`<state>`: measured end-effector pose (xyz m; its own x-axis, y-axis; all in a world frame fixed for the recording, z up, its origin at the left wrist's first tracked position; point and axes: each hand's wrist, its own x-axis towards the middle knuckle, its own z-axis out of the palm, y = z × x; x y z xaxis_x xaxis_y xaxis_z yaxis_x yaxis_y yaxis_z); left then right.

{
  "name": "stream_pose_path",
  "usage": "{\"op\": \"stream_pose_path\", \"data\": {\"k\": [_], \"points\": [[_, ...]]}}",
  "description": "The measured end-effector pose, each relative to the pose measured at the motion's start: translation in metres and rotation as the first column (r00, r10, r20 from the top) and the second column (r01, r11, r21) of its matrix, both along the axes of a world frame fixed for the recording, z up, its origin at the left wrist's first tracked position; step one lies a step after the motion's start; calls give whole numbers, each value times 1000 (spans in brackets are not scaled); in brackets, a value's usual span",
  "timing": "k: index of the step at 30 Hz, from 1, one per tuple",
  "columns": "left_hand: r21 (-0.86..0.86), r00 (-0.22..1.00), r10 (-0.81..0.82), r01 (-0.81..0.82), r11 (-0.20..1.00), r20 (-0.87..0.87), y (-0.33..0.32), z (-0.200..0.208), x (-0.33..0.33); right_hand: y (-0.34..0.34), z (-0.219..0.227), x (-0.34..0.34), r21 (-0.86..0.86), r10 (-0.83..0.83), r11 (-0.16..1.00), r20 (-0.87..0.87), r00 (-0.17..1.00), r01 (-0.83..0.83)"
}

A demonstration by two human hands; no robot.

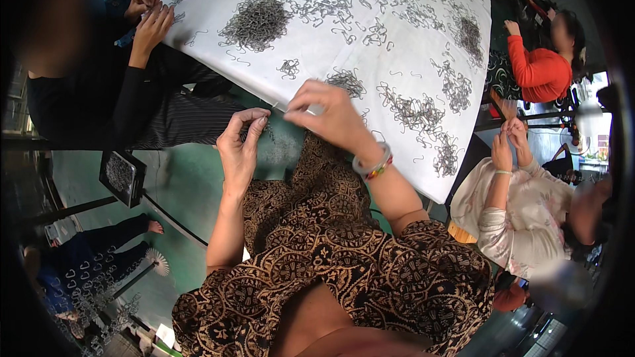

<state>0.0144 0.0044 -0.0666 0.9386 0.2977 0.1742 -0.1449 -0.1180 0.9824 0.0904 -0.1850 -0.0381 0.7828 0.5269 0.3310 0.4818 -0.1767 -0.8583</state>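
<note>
My left hand [241, 140] is raised just off the near table edge, thumb and forefinger pinched together. A thin sliver shows by its fingertips, too small to name. To its right, my right hand [329, 111] has its fingers curled toward the thumb in a pinch, with bangles on the wrist. Whatever it holds is hidden. The two hands are a short gap apart. Beyond them, the white-covered table [317, 59] bears many small bent metal hooks. A small pile of hooks [346, 82] lies just past my right hand, and a smaller cluster [289, 68] sits farther left.
A dense heap of hooks [256, 21] lies at the far left of the table, with looser hooks [411, 109] to the right. One co-worker's hands [152, 30] work at the left edge; another's hands [510, 137] are at right. A black tray [122, 177] stands left.
</note>
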Motion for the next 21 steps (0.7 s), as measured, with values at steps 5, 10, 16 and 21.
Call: {"op": "stream_pose_path", "data": {"k": [5,10,16,21], "points": [[-9,998,-53,53,999,-17,-5,-1,2,22,11,-13,-73,-72,993,236,969,91],[247,997,-78,77,966,-9,1,-2,0,21,8,-10,-56,-108,991,209,972,122],[95,989,-146,143,985,21,12,3,-10,28,26,-29,-33,-126,990,229,965,137],[557,994,43,-89,826,96,68,-11,57,30,37,-37,-27,-63,997,170,983,68]]}}
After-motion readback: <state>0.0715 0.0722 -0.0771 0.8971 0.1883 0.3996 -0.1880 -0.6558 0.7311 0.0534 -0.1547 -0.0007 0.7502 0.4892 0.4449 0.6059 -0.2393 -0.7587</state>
